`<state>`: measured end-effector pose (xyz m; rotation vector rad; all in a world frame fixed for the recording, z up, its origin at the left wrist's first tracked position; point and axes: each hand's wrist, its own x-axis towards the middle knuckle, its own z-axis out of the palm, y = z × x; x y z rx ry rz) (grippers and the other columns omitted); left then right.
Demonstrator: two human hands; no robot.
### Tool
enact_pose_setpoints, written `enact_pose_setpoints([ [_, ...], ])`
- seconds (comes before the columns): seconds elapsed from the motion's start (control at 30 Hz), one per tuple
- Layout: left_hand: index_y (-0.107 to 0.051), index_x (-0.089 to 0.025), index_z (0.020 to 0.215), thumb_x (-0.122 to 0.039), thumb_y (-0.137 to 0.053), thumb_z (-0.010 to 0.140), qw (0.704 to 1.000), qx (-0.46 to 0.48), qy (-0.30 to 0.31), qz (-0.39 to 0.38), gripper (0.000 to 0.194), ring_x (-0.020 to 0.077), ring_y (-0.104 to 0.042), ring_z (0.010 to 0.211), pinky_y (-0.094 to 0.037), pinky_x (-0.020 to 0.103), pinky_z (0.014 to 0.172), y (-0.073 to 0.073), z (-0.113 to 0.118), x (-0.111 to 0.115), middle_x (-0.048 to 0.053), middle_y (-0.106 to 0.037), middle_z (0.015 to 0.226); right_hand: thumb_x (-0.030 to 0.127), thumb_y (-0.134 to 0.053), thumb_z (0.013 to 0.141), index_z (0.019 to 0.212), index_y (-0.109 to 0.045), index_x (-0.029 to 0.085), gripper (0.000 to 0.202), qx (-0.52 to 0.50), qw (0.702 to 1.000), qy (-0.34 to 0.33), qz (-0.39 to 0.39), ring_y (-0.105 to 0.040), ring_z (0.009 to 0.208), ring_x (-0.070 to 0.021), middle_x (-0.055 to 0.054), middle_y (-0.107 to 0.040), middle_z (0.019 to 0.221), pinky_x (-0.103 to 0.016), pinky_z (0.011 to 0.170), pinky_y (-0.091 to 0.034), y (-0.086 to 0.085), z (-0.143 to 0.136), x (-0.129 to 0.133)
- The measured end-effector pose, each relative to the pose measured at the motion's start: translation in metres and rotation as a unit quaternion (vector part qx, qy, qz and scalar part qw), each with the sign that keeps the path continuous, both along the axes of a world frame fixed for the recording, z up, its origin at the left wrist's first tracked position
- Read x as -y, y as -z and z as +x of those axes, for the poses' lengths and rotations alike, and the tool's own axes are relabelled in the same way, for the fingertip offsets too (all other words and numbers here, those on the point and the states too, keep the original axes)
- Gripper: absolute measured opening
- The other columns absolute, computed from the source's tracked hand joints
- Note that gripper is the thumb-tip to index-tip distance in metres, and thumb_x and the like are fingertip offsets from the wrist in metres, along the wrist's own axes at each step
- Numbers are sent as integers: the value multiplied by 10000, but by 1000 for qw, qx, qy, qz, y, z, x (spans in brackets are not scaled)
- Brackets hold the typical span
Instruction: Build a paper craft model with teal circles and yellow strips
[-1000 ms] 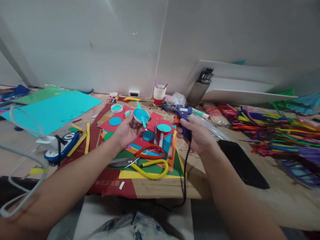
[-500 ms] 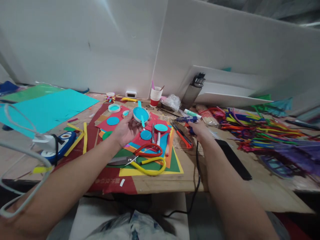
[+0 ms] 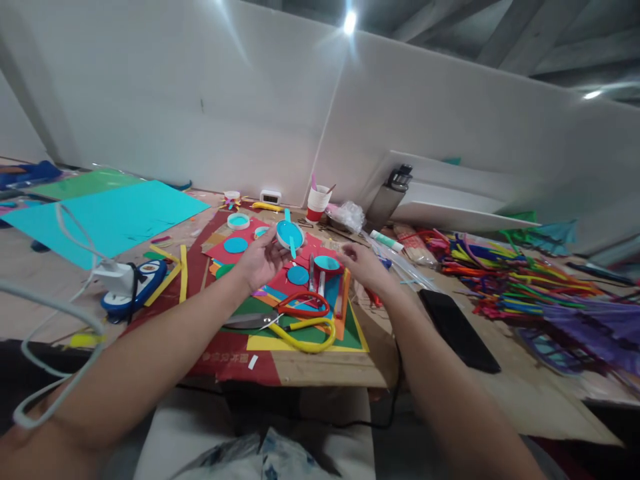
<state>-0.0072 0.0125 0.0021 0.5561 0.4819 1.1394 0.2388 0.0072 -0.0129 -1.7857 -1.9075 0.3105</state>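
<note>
Carrying it all: a tabletop [image 3: 383, 343] topped with brown cardboard near its front edge.
Blue sheet: a broad, light blue paper rectangle [image 3: 110, 217] to your left, toward the tabletop's back edge.
Paper stack: overlapping red, blue, green and yellow sheets [image 3: 353, 330], close to the front edge.
Scissors: long metal blades with red and yellow looped handles [image 3: 267, 321], lying across the stack, apart from both hands.
Left hand: yours [image 3: 265, 262] has its fingers closed around a shallow, white-rimmed round piece with a blue inside [image 3: 286, 233], raised above the stack.
Right hand: yours [image 3: 357, 259] bends its fingers just beside a red round cup with a blue inside [image 3: 329, 265]; you cannot tell whether they touch it or pinch anything.
Loose discs: two flat blue paper circles [image 3: 235, 245] rest on the stack, seemingly unused.
Strip: a narrow light blue band [image 3: 287, 215] projects past the held piece's rim. That piece looks furthest along; the red cup shows no strip. Whether the band is fixed, you cannot tell.
</note>
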Motion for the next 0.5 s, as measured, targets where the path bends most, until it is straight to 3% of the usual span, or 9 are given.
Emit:
enact_pose_setpoints([
  [0.1,-663,-124,851,-364,-566,900,1000,1,-1,-4,264,220,-719,830,-584,352,796,1,-1,-1,97,-735,806,488,-601,830,1145,-637,117,488,90,995,-40,-33,-614,1078,-292,-188,-653,1184,-368,887,-463,3,-20,-7],
  [0.23,-661,-124,815,-349,-568,897,1000,-6,22,-1,256,205,-707,774,-578,326,737,3,-1,-2,88,-718,767,428,-618,825,1034,-675,128,371,133,988,-54,-64,-635,1032,-312,-189,-686,1088,-375,861,-474,8,-26,-11],
  [0.3,-658,-129,802,-328,-570,898,1000,-5,30,1,239,178,-687,696,-568,299,683,5,-1,-2,69,-701,721,435,-639,803,1041,-668,139,381,85,994,-44,-50,-646,977,-290,-165,-692,1049,-372,837,-486,8,-23,-10],
  [0.4,-647,-145,762,-284,-585,894,1000,8,27,7,201,132,-642,605,-540,253,617,10,1,-3,28,-670,661,492,-682,748,1185,-599,135,571,-62,998,7,25,-636,938,-258,-143,-669,1081,-394,828,-502,4,-19,-7],
  [0.5,-663,-146,798,-260,-598,890,1000,2,19,15,160,117,-640,636,-528,232,614,15,4,-1,24,-692,722,493,-696,739,1263,-537,161,641,-246,962,-25,111,-621,912,-211,-110,-644,1110,-381,817,-524,-6,-27,2],
])
